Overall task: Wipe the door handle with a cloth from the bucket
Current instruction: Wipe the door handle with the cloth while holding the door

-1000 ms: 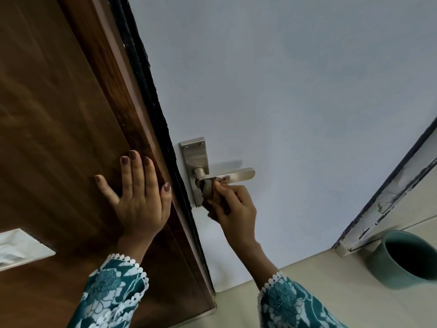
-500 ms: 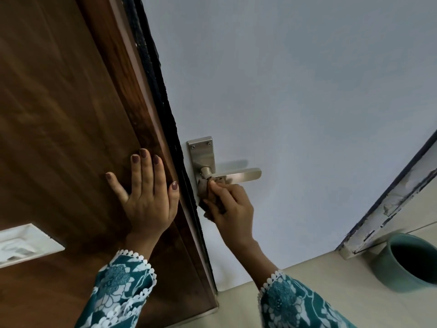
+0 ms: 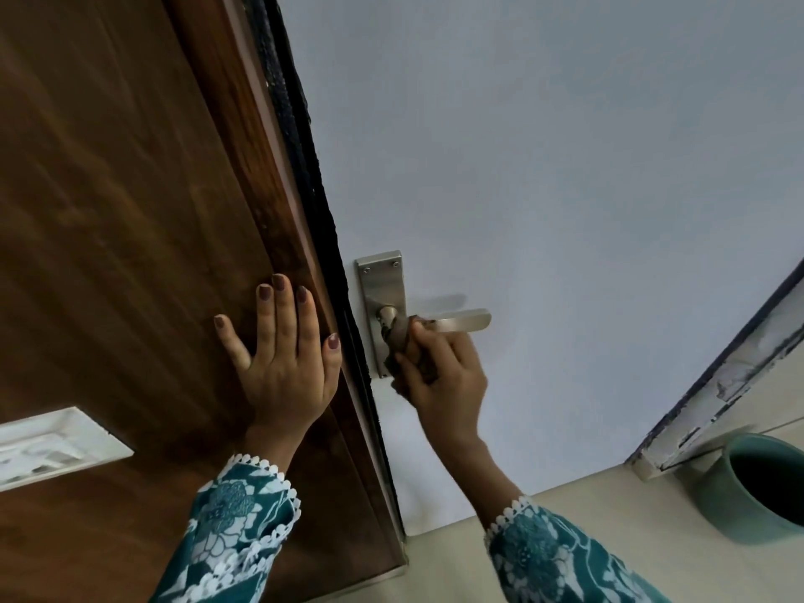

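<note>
A silver lever door handle (image 3: 463, 320) on a metal backplate (image 3: 379, 284) sits on the pale blue door (image 3: 544, 189). My right hand (image 3: 443, 376) grips a small brownish cloth (image 3: 402, 337) and presses it against the handle's neck, just below the lever. My left hand (image 3: 285, 363) lies flat with fingers spread on the brown wooden panel (image 3: 108, 211), beside the door's dark edge. The teal bucket (image 3: 765, 485) stands on the floor at the lower right; its inside is dark.
A white switch plate (image 3: 52, 446) is set in the wooden panel at the lower left. A worn white door frame (image 3: 731, 385) runs diagonally at the right, above the bucket. The beige floor (image 3: 609, 524) spreads below the door.
The view has shifted slightly, so handle and hands sit further right in the frame. My right hand has slid the cloth a little along the handle's neck. My left hand stays flat on the wood.
</note>
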Demonstrator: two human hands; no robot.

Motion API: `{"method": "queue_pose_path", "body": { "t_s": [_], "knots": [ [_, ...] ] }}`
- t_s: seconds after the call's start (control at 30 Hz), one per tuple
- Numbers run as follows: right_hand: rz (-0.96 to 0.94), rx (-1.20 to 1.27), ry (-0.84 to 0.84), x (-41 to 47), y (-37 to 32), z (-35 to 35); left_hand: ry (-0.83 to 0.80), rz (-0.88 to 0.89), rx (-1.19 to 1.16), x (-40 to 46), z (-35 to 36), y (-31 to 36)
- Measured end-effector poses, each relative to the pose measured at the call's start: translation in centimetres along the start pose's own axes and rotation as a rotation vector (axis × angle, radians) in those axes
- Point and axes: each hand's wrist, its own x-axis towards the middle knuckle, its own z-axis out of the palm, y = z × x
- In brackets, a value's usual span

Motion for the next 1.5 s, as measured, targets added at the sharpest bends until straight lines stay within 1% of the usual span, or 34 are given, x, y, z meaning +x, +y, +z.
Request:
{"method": "queue_pose_path", "body": {
  "t_s": [0.17,0.23,0.27,0.3,0.37,0.47,0.53,0.63,0.7,0.77,0.87,0.93,0.97,1.13,1.2,1.27,1.4,1.47,1.5],
  "knots": [
    [-0.253,-0.149,-0.060,-0.2,-1.2,0.7,-0.008,-0.010,-0.017,0.0,-0.3,0.0],
    [-0.294,-0.174,-0.101,0.0,-0.6,0.1,-0.006,-0.010,-0.026,0.1,-0.4,0.0],
    [-0.284,-0.175,-0.118,0.0,0.0,-0.4,-0.008,-0.010,-0.030,0.1,-0.4,0.0],
    [-0.237,-0.153,-0.122,0.0,0.9,-1.0,-0.012,-0.010,-0.035,0.1,-0.5,0.0],
    [-0.044,-0.026,-0.100,0.4,2.4,-2.5,-0.011,-0.010,-0.040,0.0,-0.4,-0.1],
    [0.259,0.142,0.058,2.0,3.6,-4.9,0.002,-0.012,-0.020,0.0,-0.1,0.0],
    [0.318,0.165,0.111,2.7,3.4,-5.1,0.010,-0.009,-0.008,-0.1,0.1,0.0],
    [0.219,0.118,0.103,2.1,1.7,-2.9,0.010,-0.004,0.004,-0.1,0.2,0.1],
    [0.092,0.046,0.045,1.0,0.3,-0.9,0.008,-0.008,0.010,-0.1,0.2,0.1],
    [-0.059,-0.055,0.021,0.3,-0.7,0.8,0.003,-0.010,0.010,-0.1,0.0,0.2],
    [-0.230,-0.118,-0.064,-0.4,-1.6,2.1,-0.010,-0.008,0.001,0.0,-0.2,0.2],
    [-0.271,-0.138,-0.132,-0.6,-1.5,2.3,-0.022,-0.012,-0.012,-0.1,-0.4,0.0],
    [-0.279,-0.138,-0.140,-0.6,-1.4,2.1,-0.024,-0.009,-0.019,-0.2,-0.4,-0.1],
    [-0.330,-0.106,-0.050,0.1,-0.5,-0.2,-0.017,0.005,-0.010,-0.3,-0.1,-0.2],
    [-0.289,-0.092,-0.044,0.8,0.7,-1.1,-0.003,0.004,0.003,-0.3,0.1,-0.2],
    [-0.195,-0.091,-0.054,1.4,2.3,-1.9,0.004,0.001,-0.002,-0.3,0.2,-0.3],
    [0.135,0.079,0.046,2.3,4.1,-4.2,0.019,0.003,0.000,-0.3,0.1,-0.2],
    [0.241,0.139,0.068,2.6,4.0,-4.6,0.027,0.001,0.000,-0.3,0.3,-0.2],
    [0.261,0.131,0.066,2.6,3.8,-4.4,0.029,0.001,0.002,-0.3,0.3,-0.2]
  ]
}}
